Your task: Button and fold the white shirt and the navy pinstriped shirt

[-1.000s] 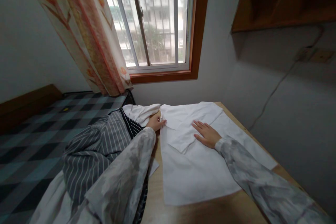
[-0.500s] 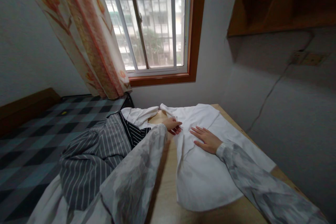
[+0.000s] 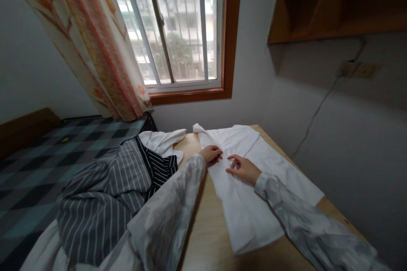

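A white shirt (image 3: 251, 207) lies spread on the wooden table (image 3: 203, 228), with light creases across it. My left hand (image 3: 211, 154) rests at the shirt's left edge, its fingers bent closed on the cloth. Close by on the right, my right hand (image 3: 244, 170) hovers over or lightly touches the cloth. Its thumb and fingers are curved, with a gap between them and nothing seen inside. Both arms wear pale grey patterned sleeves.
Left of my arm lies a heap of grey striped clothing (image 3: 104, 199), with white cloth (image 3: 162, 142) beyond it. A checked bed (image 3: 38, 169) stands further left. Behind the table are a window (image 3: 178, 29) and curtain (image 3: 95, 51); a wooden shelf (image 3: 305, 17) hangs at right.
My left hand has shifted onto the shirt's edge and its fingers have curled. My right hand, flat before, has lifted and bent its fingers. The shirt's left edge lies straighter.
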The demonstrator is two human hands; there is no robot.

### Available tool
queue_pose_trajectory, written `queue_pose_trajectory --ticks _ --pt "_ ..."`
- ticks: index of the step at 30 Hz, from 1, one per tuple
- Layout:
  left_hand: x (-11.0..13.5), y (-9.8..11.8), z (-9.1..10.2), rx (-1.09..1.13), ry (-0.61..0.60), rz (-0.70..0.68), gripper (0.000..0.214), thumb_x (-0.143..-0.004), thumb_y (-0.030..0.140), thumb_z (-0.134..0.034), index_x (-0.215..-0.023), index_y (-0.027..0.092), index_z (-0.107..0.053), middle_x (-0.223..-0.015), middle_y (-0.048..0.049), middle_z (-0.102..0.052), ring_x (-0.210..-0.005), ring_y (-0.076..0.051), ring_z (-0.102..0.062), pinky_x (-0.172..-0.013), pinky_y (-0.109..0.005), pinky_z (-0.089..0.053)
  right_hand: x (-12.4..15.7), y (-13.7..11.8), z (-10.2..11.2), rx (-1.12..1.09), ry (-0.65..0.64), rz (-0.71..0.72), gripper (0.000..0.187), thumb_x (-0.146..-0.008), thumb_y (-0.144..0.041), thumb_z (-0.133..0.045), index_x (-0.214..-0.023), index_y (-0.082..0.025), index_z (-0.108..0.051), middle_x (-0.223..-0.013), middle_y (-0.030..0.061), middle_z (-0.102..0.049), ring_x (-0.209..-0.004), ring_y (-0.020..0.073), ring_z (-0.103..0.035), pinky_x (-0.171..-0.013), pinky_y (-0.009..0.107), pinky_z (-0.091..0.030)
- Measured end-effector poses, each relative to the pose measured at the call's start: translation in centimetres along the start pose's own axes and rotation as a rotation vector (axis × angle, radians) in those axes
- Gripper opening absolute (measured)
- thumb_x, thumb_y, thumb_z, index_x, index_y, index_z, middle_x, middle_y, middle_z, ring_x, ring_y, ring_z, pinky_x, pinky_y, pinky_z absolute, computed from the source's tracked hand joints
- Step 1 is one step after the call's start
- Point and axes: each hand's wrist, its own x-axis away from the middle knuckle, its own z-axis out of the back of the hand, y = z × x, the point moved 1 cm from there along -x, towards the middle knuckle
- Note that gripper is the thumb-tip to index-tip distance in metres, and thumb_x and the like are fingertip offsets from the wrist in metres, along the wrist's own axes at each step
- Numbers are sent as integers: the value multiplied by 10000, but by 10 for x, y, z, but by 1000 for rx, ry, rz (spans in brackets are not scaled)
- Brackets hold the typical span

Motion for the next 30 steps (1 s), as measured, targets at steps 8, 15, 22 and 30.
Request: queue_pose_trajectory --ticks 8,15,22,30 --pt "57 -32 31 -349 532 26 259 -888 427 -782 -965 200 -686 -1082 -108 -742 -1016 -248 -689 -877 -337 -508 -14 3 0 199 27 49 250 -869 -358 -803 -1051 -221 -699 -796 -24 -709 -718 176 -611 -697 291 -422" --pt "81 -32 10 -555 405 -32 516 -887 659 -735 -649 209 -655 -899 -104 -710 -874 -252 -677 -838 -364 -466 -14 2 -12 466 122 279 151 -960 -350 -676 -1002 -205 -664 -827 19 -644 -803 213 -591 -818 334 -442" --pt "79 -42 6 -506 379 -114 332 -873 442 -801 -683 204 -669 -879 -57 -689 -874 -215 -656 -831 -332 -448 -18 16 24 500 98 233 266 -1007 -407 -591 -1154 -210 -690 -1049 88 -734 -976 246 -667 -917 355 -515" --pt "80 -55 29 -486 364 -43 365 -840 453 -816 -657 206 -617 -867 -25 -661 -804 -189 -630 -775 -308 -457 -20 119 100 811 155 -88 626 -1061 -504 -422 -1560 -146 -541 -1637 205 -526 -1499 346 -499 -1261 485 -369"
